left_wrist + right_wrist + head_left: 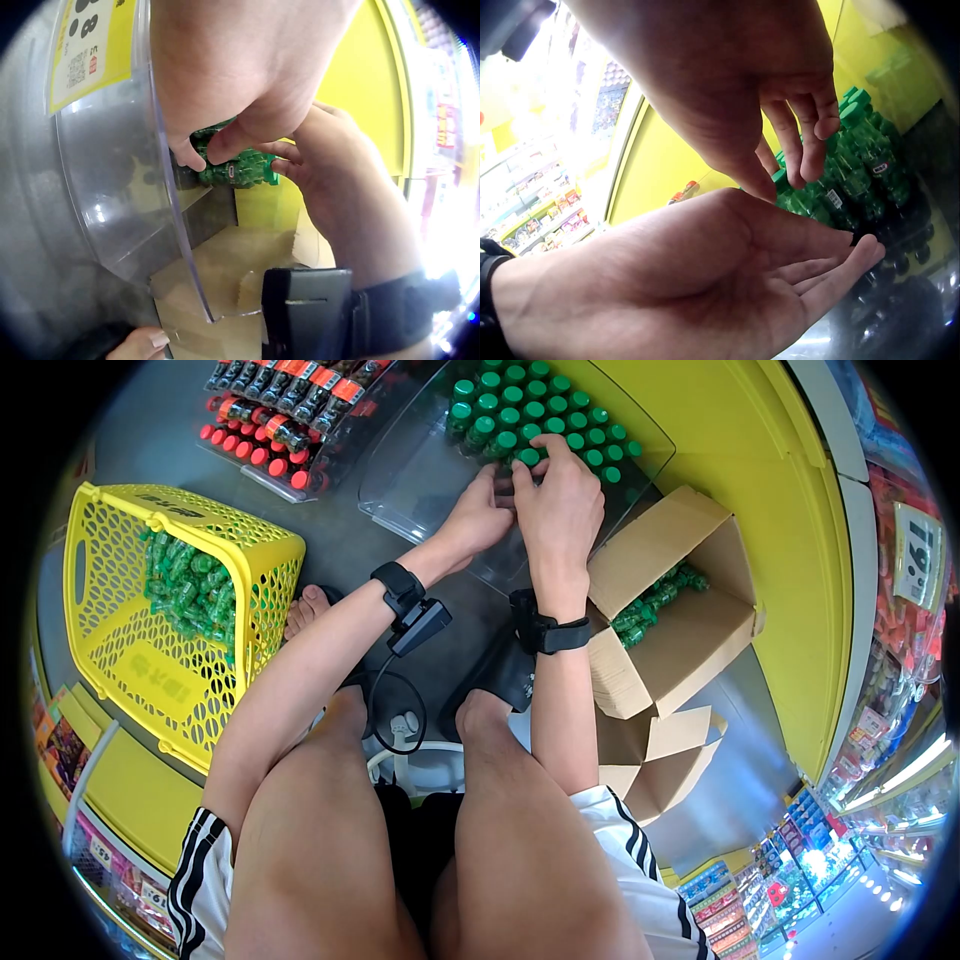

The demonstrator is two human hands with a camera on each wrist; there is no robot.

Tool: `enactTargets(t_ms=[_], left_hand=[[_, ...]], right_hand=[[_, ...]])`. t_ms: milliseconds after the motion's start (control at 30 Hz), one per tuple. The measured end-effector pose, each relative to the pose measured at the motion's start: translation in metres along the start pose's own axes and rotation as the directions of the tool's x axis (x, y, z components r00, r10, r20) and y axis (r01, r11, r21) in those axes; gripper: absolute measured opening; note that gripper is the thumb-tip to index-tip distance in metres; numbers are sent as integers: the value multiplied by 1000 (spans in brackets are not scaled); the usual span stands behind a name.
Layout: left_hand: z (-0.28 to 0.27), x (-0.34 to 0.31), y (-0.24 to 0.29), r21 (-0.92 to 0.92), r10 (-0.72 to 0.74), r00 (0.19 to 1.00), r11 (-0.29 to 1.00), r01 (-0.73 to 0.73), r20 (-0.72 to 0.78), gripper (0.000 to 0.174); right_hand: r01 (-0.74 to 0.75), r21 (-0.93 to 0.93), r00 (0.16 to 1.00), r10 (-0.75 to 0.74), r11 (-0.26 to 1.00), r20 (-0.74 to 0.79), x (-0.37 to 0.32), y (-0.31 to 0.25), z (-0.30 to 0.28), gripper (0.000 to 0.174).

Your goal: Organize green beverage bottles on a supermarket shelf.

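Green-capped bottles (535,412) stand in rows in a clear bin (400,480). My right hand (560,510) reaches over the near row, thumb and fingers pinching around a green cap (780,178). Beside it, my left hand (478,518) is held palm inward, its fingers nearly straight in the right wrist view (727,277). In the left wrist view, left fingers (225,144) lie against green bottles (232,172), while the right hand's fingertips (283,166) meet a cap. Whether the left fingers bear any weight is hidden.
A yellow basket (255,550) of small green bottles stands at the left. An open cardboard box (690,650) with more lies at the right, another box (670,770) below it. Red-capped dark bottles (270,445) stand upper left. A yellow panel (790,560) borders the bin.
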State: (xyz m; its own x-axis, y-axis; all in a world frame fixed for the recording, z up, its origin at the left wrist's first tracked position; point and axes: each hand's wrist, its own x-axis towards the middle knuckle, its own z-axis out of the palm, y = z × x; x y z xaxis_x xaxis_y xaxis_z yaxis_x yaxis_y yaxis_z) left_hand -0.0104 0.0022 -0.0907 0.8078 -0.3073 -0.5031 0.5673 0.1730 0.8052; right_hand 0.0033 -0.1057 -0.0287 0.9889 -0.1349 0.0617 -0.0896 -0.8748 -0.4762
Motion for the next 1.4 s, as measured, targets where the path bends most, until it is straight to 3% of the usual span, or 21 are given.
enactTargets(t_ms=[433,567,1200,1400], left_hand=[[1,-1,5,-13,25,1000,1000,-25,-9,79],[2,-7,14,-9,-47,999,999,47,10,83],[3,-6,14,-76,-39,999,996,40,10,83],[2,-6,11,-82,-25,1000,996,26,9,81]], right_hand=[[8,33,1000,-7,999,-30,2,6,7,27],[-19,63,1000,20,998,-19,1,6,6,27],[-124,161,992,122,979,22,2,3,1,20],[-115,97,992,110,989,52,2,2,-3,29]])
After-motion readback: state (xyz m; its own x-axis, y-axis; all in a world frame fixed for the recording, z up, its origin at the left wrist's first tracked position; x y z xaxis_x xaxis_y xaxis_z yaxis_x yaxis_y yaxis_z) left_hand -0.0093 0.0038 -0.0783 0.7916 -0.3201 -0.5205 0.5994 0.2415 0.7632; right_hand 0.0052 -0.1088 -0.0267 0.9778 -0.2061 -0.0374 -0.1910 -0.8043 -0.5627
